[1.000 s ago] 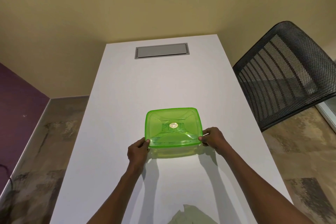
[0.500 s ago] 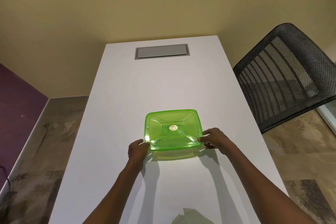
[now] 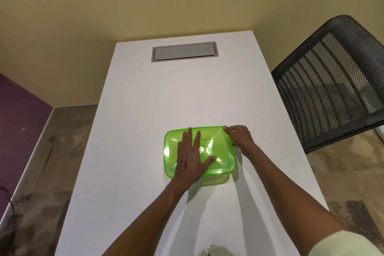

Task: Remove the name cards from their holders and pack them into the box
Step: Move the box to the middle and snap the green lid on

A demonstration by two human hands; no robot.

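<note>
Head view — chair [image 3: 332,81] beside table [image 3: 145,110].

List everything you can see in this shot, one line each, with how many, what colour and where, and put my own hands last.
box: one, translucent green, lid on, on the table near its middle, toward the near end.
table: one, white, running away from the camera to the far wall.
cable hatch: one, grey, set flush in the far end of the table.
office chair: one, black mesh back, right of the table.
pale cloth: one, light greenish, at the bottom edge; cannot tell what it is.
left hand: one, flat on the box lid, fingers straight.
right hand: one, fingers curled on the far right corner of the lid.
</note>
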